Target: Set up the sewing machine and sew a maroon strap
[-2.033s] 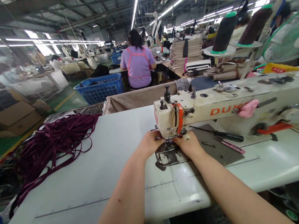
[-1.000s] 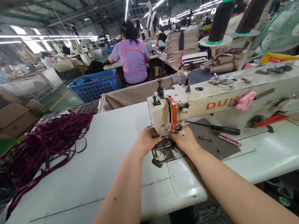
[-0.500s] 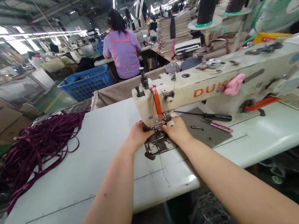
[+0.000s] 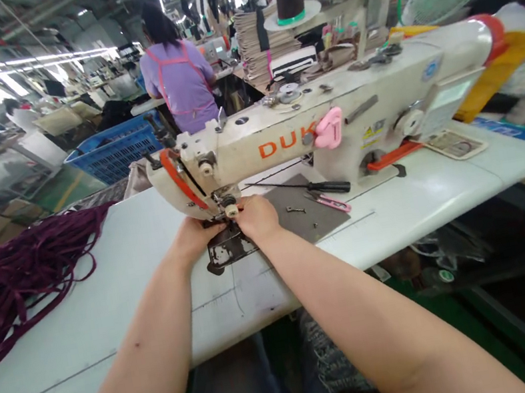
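Both hands are at the needle end of a white sewing machine (image 4: 239,153). My left hand (image 4: 195,239) comes in from the left, its thumb pointing at the presser foot and its other fingers mostly hidden behind the machine head. On the other side of the foot, my right hand (image 4: 256,216) is closed, with fingertips pinched close to the needle. What the fingertips hold is too small and covered to make out. Below them lies the worn metal needle plate (image 4: 232,249), and a thin thread trails from it toward the table's front edge.
Right of the hands, a grey mat (image 4: 297,217) carries a screwdriver (image 4: 326,186), pink thread snips (image 4: 332,201) and a small metal part (image 4: 295,209). A pile of maroon strips (image 4: 31,264) lies at the left. Behind are a blue basket (image 4: 117,153) and a seated person (image 4: 180,82).
The camera view has turned right, so the machine and hands appear farther left. Both hands stay at the presser foot, with little visible change in their grip.
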Demonstrator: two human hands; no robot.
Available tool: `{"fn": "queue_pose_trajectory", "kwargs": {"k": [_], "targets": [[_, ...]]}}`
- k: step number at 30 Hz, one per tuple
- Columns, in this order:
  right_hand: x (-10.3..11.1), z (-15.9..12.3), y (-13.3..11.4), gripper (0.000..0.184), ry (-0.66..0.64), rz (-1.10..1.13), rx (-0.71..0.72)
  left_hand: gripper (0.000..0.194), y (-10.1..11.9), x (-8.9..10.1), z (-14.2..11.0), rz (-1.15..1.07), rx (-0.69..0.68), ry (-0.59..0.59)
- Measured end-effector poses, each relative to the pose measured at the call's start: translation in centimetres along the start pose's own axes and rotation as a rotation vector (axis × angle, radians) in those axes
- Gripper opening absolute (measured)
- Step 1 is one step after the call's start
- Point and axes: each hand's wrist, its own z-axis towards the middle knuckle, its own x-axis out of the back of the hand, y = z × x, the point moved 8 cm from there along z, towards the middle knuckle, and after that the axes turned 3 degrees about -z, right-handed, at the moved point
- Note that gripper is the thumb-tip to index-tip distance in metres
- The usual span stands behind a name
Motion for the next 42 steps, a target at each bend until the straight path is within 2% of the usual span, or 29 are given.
{"fn": "queue_pose_trajectory", "kwargs": {"k": [3,10,22,25,34,42], "targets": [[-0.2,0.0,-0.1,0.021,-0.016,-0.009,0.026,0.057,0.4,-0.3,-0.1,-0.015,-0.044,-0.033],[0.1,-0.2,-0.3,0.021,-0.012,0.009,0.024,0.057,0.7,-0.3,-0.4,-0.033,-0.038,-0.046],[0.2,-0.3,-0.4,0.014,-0.028,0.045,0.024,0.064,0.6,0.0,-0.4,-0.148,-0.004,0.017],[0.2,-0.3,-0.4,0.013,-0.026,0.066,0.016,0.061,1.0,-0.2,-0.7,-0.149,-0.003,0.006],[0.2,-0.3,-0.5,0.011,-0.033,0.064,0.013,0.064,1.0,0.1,-1.1,-0.09,0.063,0.084],[0.3,-0.4,-0.7,0.014,-0.041,0.055,0.027,0.064,0.9,0.1,-1.1,-0.099,0.078,0.08]]}}
